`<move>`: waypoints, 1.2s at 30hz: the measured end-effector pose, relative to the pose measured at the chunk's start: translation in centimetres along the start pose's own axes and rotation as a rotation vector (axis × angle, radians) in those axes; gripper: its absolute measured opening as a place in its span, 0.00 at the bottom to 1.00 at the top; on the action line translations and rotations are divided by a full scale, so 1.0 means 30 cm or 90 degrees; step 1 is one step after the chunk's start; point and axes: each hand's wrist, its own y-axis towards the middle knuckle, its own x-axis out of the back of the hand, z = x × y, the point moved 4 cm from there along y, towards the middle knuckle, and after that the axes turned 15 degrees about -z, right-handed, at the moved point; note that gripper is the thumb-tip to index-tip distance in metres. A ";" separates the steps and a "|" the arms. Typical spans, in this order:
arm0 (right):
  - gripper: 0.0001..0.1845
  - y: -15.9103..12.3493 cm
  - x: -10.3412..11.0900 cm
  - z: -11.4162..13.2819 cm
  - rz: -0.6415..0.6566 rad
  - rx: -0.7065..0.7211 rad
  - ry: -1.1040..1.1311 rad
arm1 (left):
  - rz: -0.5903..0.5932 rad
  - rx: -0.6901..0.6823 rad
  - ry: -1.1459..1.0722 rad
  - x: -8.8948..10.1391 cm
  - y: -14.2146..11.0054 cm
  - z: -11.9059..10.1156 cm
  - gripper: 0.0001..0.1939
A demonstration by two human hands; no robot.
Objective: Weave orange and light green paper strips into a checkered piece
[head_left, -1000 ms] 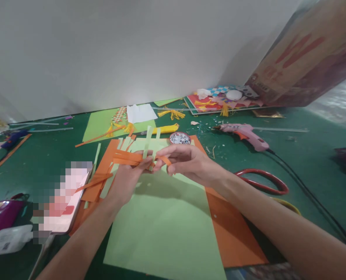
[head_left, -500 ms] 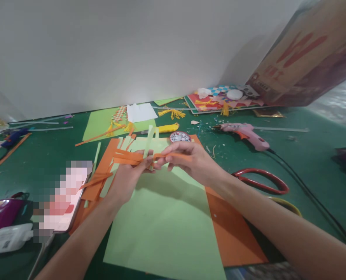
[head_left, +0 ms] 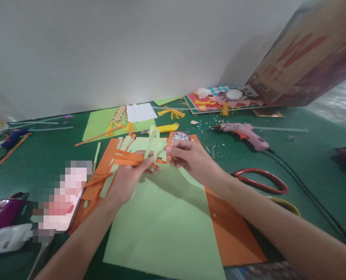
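My left hand (head_left: 133,169) is closed on a small bundle of crossing paper strips. Orange strips (head_left: 128,156) stick out to its left, and light green strips (head_left: 151,142) stand up above its thumb. My right hand (head_left: 192,157) pinches an orange strip end (head_left: 170,139) that bends upward between thumb and forefinger. Where the strips cross, my left fingers partly hide them. Both hands are held over a light green paper sheet (head_left: 164,225), which lies on orange paper (head_left: 234,229).
To the right lie red-handled scissors (head_left: 262,181) and a pink glue gun (head_left: 245,134) with its cord. A yellow cutter (head_left: 167,128) and a round patterned tin (head_left: 181,136) are beyond my hands. A phone (head_left: 68,198) lies left, and a paper bag (head_left: 304,58) stands back right.
My right hand has shifted slightly right, and the orange strip in it now bends upward instead of lying along the palm. The green strips have moved a little; my left hand stays nearly in place.
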 end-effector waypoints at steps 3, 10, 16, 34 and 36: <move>0.14 0.000 -0.002 0.001 -0.020 0.045 -0.057 | -0.013 -0.002 0.046 -0.001 -0.006 -0.010 0.10; 0.15 -0.015 -0.015 0.009 -0.020 0.159 -0.231 | 0.031 -0.085 0.134 -0.008 -0.011 -0.010 0.13; 0.11 -0.023 -0.025 0.019 -0.022 0.154 -0.240 | 0.022 -0.152 0.176 -0.008 -0.010 -0.031 0.11; 0.08 0.000 -0.009 -0.001 -0.045 0.047 -0.075 | -0.038 -0.108 -0.001 -0.031 0.005 -0.012 0.10; 0.08 -0.004 -0.005 0.000 -0.045 0.048 -0.083 | -0.056 -0.116 -0.019 -0.027 0.001 -0.015 0.09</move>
